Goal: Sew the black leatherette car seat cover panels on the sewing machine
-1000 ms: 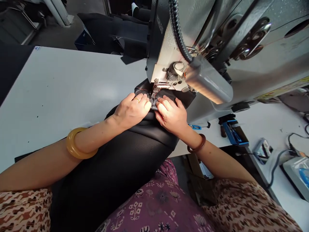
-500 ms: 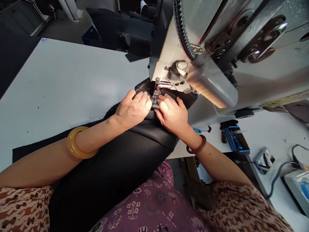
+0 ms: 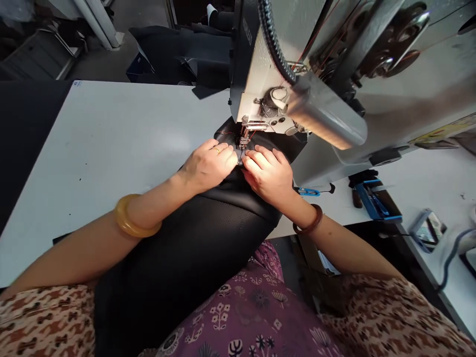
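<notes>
A black leather-like cover (image 3: 208,233) with red stitching runs from my lap up under the presser foot (image 3: 244,140) of a grey sewing machine (image 3: 334,64). My left hand (image 3: 208,166), with a ring, presses on the cover's folded seam just left of the foot, fingers curled. My right hand (image 3: 268,174) pinches the same seam from the right, fingertips meeting those of the left. An amber bangle (image 3: 131,224) sits on my left forearm and a brown bracelet (image 3: 310,224) on my right wrist.
The white table (image 3: 104,144) stretches left of the cover. Blue thread snips (image 3: 308,191) lie just right of my right hand, with a blue tool (image 3: 375,201) and a small device (image 3: 427,229) farther right. Dark seat parts (image 3: 178,49) stand beyond the table.
Both hands keep their grip on the seam at the presser foot and have hardly moved. The camera shifted a little, so the scene sits lower and more rightward in view.
</notes>
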